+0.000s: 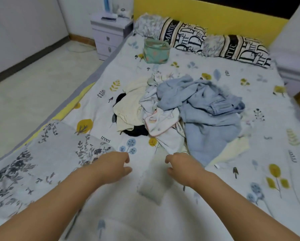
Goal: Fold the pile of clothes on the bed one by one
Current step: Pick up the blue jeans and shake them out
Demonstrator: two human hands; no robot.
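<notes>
A loose pile of clothes (180,108) lies in the middle of the bed. It holds a light blue garment (208,108), a cream piece (130,105), a black item (137,132) and a white baby garment with pink trim (160,123). A small pale folded cloth (152,183) lies flat in front of the pile, between my hands. My left hand (114,166) hovers left of it, fingers loosely curled and holding nothing. My right hand (182,165) hovers right of it, just below the white garment's lower edge, fingers also loosely curled and holding nothing.
The bed sheet (250,153) is white with leaf prints. A grey floral blanket (41,162) lies at the near left. A green fabric box (156,50) and two pillows (189,36) sit near the yellow headboard. A nightstand (109,33) stands left of the bed.
</notes>
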